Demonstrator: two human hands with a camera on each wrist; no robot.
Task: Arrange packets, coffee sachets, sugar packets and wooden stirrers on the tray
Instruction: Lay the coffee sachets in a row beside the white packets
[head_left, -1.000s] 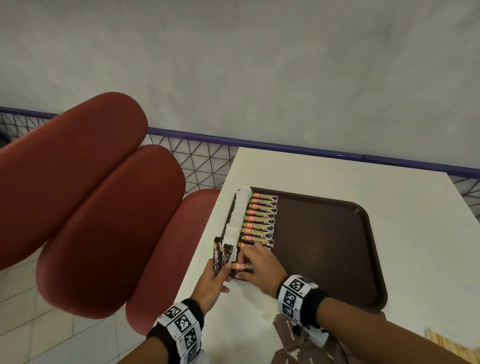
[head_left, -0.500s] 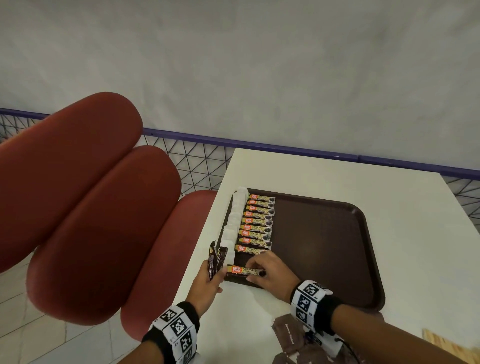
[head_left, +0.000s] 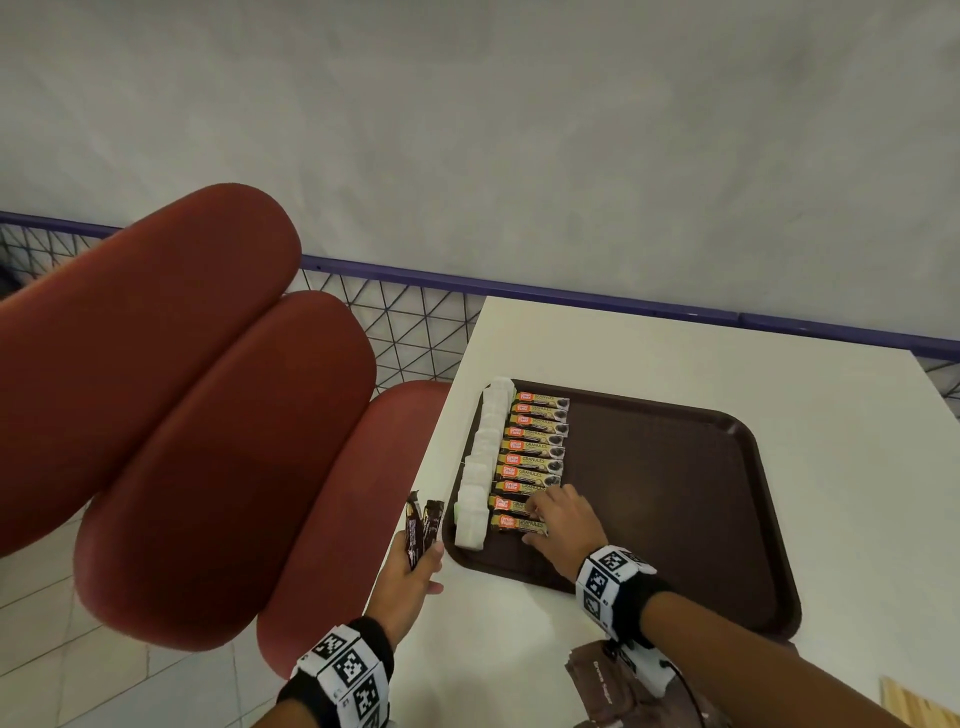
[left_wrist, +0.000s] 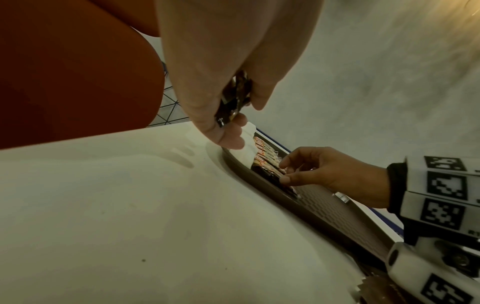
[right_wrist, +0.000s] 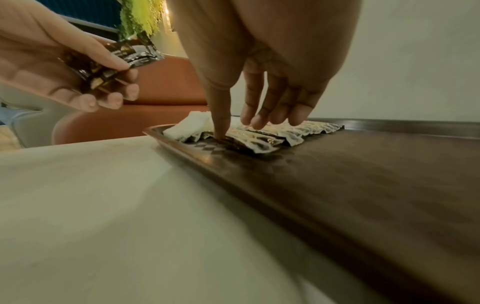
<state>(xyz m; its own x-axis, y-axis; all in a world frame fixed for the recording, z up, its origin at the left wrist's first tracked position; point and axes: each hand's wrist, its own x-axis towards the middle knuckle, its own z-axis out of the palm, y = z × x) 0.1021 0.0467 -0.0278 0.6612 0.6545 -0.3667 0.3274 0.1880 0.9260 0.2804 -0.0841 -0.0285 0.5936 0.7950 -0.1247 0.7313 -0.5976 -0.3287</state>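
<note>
A dark brown tray (head_left: 675, 499) is set on a white table (head_left: 727, 374). Along the tray's 9 o'clock edge a column of white sugar packets (head_left: 485, 457) is laid, running from 12 toward 6 o'clock. Just beside it, toward 3 o'clock, a column of coffee sachets (head_left: 535, 457) is stacked; each sachet's long axis runs from 9 to 3 o'clock, with the orange end pointed at the white packets.

The nearest sachet (head_left: 519, 523), at the 6 o'clock end of that column, is touched by the right hand (head_left: 563, 525), whose fingers are extended and spread, fingertips pressed down on the foil rather than curled round it.

At 9 o'clock of the tray, off its rim and above the table edge, two dark sachets (head_left: 422, 525) are gripped in the left hand (head_left: 408, 582), thumb and fingers curled round their lower ends; their long axes stand roughly upright, the free ends pointed toward 12 o'clock.

Brown packets (head_left: 602, 686) lie on the table at 6 o'clock, beneath the right wrist.
</note>
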